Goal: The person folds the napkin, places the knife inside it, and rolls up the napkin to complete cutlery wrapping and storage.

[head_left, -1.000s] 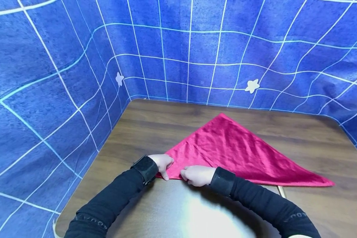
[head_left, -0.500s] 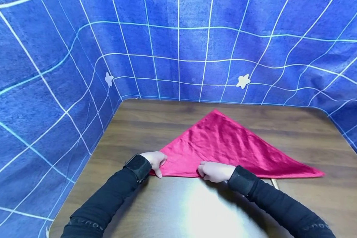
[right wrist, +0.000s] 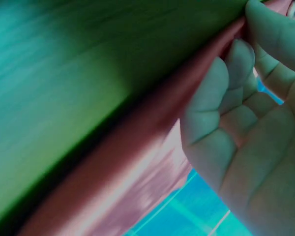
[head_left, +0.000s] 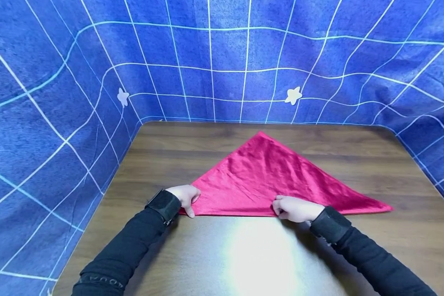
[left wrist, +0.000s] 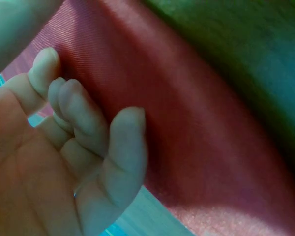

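Observation:
A shiny crimson cloth (head_left: 259,176) lies as a flat triangle on the wooden table, its long edge toward me and its point away. My left hand (head_left: 184,197) presses on its left corner. In the left wrist view the fingers (left wrist: 125,142) are loosely bent, tips on the cloth (left wrist: 152,88), with the thumb apart from them. Near the middle of the long edge, my right hand (head_left: 296,208) pinches the cloth. In the right wrist view its curled fingers (right wrist: 206,93) and thumb meet the cloth's rolled-looking edge (right wrist: 152,108).
The brown wooden table (head_left: 159,152) extends around the cloth, with a bright glare in front of it. A blue curtain (head_left: 192,49) with a white grid and star shapes (head_left: 293,95) hangs behind and to the left.
My right hand has slid rightward along the near edge, away from the left hand. The left hand stays at the left corner. The head view has shifted a little to the right.

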### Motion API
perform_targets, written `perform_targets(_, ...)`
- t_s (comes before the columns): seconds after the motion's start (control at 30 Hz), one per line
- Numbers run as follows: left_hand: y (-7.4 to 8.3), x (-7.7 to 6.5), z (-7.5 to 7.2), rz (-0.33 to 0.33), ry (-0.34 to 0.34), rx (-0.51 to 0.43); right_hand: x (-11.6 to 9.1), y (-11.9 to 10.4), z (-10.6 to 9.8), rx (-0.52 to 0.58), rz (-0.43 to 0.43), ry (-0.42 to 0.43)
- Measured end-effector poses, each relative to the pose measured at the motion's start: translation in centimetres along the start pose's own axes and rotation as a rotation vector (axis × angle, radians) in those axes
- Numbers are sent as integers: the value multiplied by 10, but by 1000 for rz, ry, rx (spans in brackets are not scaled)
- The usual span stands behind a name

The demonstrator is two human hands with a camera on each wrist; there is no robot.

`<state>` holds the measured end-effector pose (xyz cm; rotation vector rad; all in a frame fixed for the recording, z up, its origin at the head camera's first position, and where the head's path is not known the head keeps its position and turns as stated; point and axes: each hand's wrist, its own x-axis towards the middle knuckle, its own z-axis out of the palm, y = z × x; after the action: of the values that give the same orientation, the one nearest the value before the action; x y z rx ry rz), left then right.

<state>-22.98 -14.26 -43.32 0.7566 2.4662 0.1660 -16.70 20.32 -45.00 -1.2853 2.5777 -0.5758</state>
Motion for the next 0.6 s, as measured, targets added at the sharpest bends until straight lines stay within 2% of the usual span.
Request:
perform_targets(0.4, 0, 2, 0, -6, -11, 7, -52, 30, -10, 35, 150, 47)
perform_targets(0.6, -2, 3, 1, 14, -13, 15, -69, 42, -12, 12, 168, 100)
